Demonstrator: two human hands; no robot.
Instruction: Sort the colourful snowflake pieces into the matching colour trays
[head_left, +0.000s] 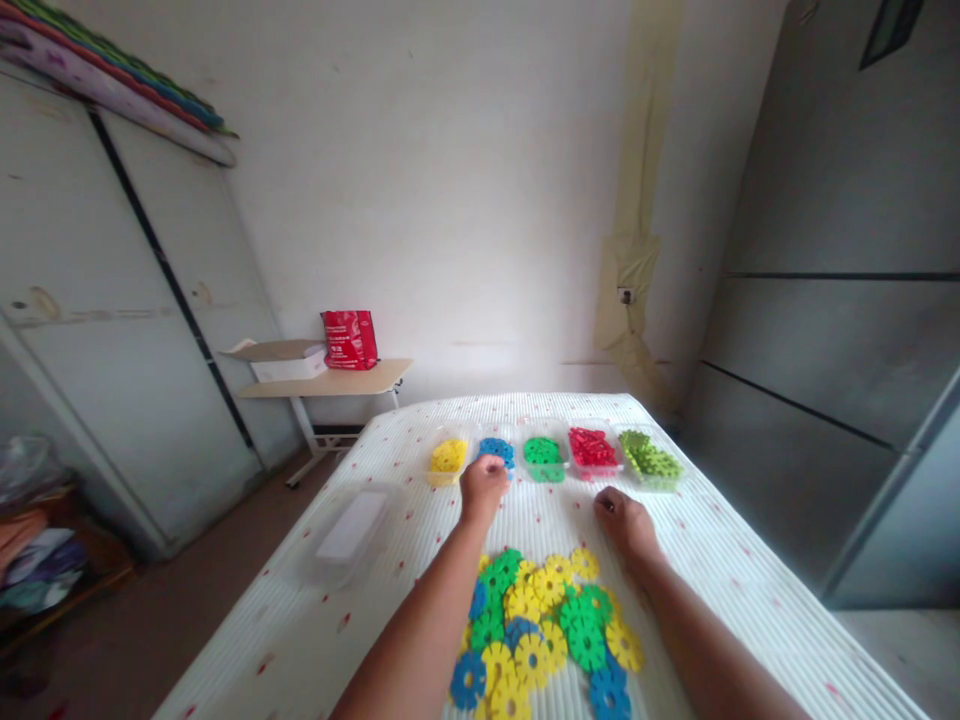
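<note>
My left hand (484, 487) is in front of the container of blue pieces (496, 452), covering part of it. Its fingers are curled closed, and whatever they may hold is hidden. To the right, my right hand (628, 522) hovers or rests just in front of the container of red pieces (594, 452), fingers bent together; I cannot make out anything in them. Between my forearms lies a loose pile of notched flower-shaped discs: yellow (532, 660), green (585, 640) and blue (469, 680). My left forearm hides part of the pile's left side.
Clear containers of yellow (448, 456), green (543, 455) and light green pieces (649, 457) share the row. A clear plastic box (352, 530) with a white block-like shape lies at left on the tablecloth (285, 620). Behind stands a small desk (360, 380) with a red bag (349, 340).
</note>
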